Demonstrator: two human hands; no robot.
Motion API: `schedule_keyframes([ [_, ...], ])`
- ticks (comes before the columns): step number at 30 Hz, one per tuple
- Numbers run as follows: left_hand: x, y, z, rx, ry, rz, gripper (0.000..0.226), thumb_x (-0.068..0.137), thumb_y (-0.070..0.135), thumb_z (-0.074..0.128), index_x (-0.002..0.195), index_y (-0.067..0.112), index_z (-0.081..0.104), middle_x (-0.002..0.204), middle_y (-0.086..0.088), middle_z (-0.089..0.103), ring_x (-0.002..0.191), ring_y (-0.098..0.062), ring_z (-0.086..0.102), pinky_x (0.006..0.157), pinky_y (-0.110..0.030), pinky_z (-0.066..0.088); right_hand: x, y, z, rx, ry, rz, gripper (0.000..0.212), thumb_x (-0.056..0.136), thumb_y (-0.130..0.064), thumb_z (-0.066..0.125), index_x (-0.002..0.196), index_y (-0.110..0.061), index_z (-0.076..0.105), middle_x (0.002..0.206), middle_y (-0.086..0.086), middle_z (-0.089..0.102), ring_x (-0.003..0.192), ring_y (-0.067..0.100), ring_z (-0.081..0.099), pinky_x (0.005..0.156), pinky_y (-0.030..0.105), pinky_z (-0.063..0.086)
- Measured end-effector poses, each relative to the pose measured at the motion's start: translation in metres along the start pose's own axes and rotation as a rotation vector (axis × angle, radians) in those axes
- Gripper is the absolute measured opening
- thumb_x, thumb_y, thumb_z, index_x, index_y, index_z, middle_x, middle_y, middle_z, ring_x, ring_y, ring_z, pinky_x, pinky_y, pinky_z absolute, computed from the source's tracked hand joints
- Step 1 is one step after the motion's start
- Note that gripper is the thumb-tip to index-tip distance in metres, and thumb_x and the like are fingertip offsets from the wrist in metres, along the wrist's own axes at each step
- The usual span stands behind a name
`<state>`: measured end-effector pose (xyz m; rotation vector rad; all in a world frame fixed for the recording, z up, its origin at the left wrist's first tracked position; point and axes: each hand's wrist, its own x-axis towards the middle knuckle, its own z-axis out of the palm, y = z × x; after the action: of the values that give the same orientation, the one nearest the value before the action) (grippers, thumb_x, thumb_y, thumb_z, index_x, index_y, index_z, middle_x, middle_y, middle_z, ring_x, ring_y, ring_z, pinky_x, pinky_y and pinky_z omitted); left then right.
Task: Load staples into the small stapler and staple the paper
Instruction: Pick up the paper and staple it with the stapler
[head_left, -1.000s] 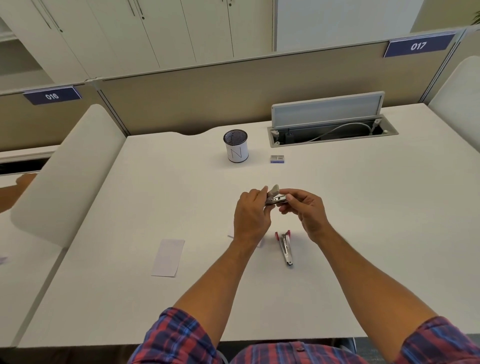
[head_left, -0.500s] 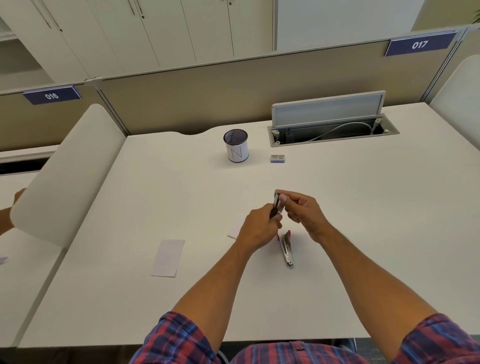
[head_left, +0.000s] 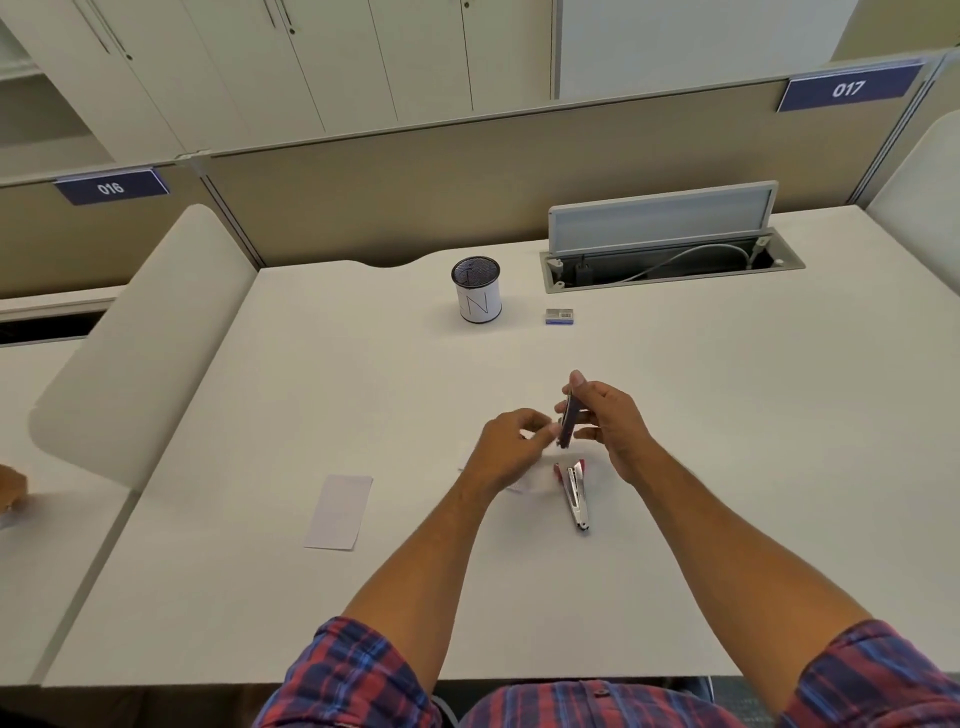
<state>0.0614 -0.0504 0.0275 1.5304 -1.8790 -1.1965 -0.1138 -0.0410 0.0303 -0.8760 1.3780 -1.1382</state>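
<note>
My right hand (head_left: 608, 421) pinches a small dark flat box (head_left: 568, 420), stood on end above the table, with a pale tip showing at its top. My left hand (head_left: 511, 444) is just left of the box with its fingers curled and the tips by the box's lower end. It is blurred, and whether it holds anything does not show. The small red and silver stapler (head_left: 575, 493) lies on the table below both hands. A white paper slip (head_left: 340, 512) lies to the left, and another white paper (head_left: 524, 483) is partly hidden under my left hand.
A mesh pen cup (head_left: 477, 291) and a small staple box (head_left: 559, 316) stand at the back of the white desk (head_left: 753, 467). An open cable tray (head_left: 670, 260) sits behind them. White side dividers flank the desk. Another person's hand (head_left: 10, 486) shows at the far left.
The dark box has gone from lying flat between both hands to standing on end in my right hand. My left hand has dropped and slid a little left off the box.
</note>
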Motion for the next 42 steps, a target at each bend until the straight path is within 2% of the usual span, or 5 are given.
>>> schedule_keyframes([
  [7,0.001,-0.038,-0.028,0.477,0.139,-0.164,0.051,0.08,0.049,0.076,0.123,0.026,0.062,0.131,0.002,0.055,0.12,-0.026,0.054,0.1,-0.04,0.042,0.003,0.008,0.003,-0.13,0.029,0.0,0.053,0.087,-0.066,0.067,0.1,-0.015,0.066,0.076,0.002,0.061,0.053,0.014,0.058,0.05,0.024,0.047],
  [12,-0.005,-0.051,-0.026,0.563,0.055,-0.214,0.065,0.076,0.041,0.078,0.133,0.022,0.051,0.134,-0.001,0.046,0.124,-0.028,0.043,0.095,-0.042,0.038,0.004,0.022,0.01,-0.268,-0.002,-0.011,0.057,0.077,-0.061,0.08,0.101,-0.011,0.066,0.078,-0.007,0.06,0.062,0.004,0.053,0.065,0.026,0.043],
  [22,-0.005,-0.049,-0.025,0.143,0.199,-0.302,0.048,0.072,0.012,0.074,0.116,0.017,0.057,0.105,0.001,0.066,0.099,-0.027,0.064,0.076,-0.03,0.05,0.004,0.019,0.027,-0.652,-0.102,-0.087,0.028,0.081,-0.031,0.083,0.102,-0.014,0.074,0.101,0.003,0.072,0.094,0.023,0.065,0.076,0.029,0.047],
  [35,-0.003,-0.034,-0.039,-0.385,0.014,-0.177,0.04,0.08,-0.004,0.077,0.118,0.005,0.067,0.087,-0.013,0.072,0.081,-0.028,0.07,0.067,-0.03,0.054,0.004,0.004,0.021,-0.337,-0.124,-0.072,0.012,0.08,-0.025,0.085,0.083,-0.017,0.077,0.065,-0.01,0.066,0.048,0.002,0.047,0.044,0.02,0.037],
  [42,-0.009,-0.033,-0.024,-0.573,0.029,-0.246,0.033,0.072,0.012,0.078,0.104,0.007,0.073,0.091,-0.009,0.076,0.082,-0.022,0.07,0.073,-0.031,0.054,0.003,-0.001,0.024,-0.41,0.045,-0.23,0.014,0.08,-0.017,0.084,0.078,-0.024,0.073,0.09,-0.006,0.076,0.084,0.01,0.068,0.074,0.02,0.049],
])
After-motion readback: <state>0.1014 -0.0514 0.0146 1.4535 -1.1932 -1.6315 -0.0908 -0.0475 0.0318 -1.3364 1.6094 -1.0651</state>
